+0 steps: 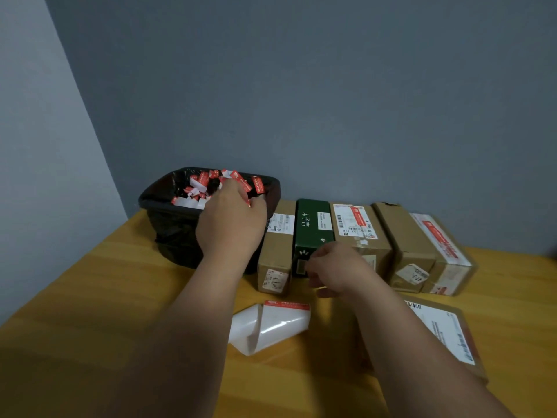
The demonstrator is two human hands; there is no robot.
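Observation:
My left hand [232, 220] reaches over the rim of a black lined bin [174, 212] full of red-and-white label scraps [200, 184]. Its fingers curl down, and a red-and-white label piece [243, 182] shows at the fingertips and by the thumb. My right hand [334, 267] hovers in front of a dark green box [313, 224], fingers loosely curled, with nothing seen in it. A curled white label backing sheet [271, 324] with a red edge lies on the wooden table [105, 297] between my arms.
A row of parcels stands against the back wall: a narrow brown box [277, 245] next to the bin, the green box, then three more brown boxes [355, 233] [404, 242] [446, 257]. Another labelled brown box [443, 333] lies under my right forearm.

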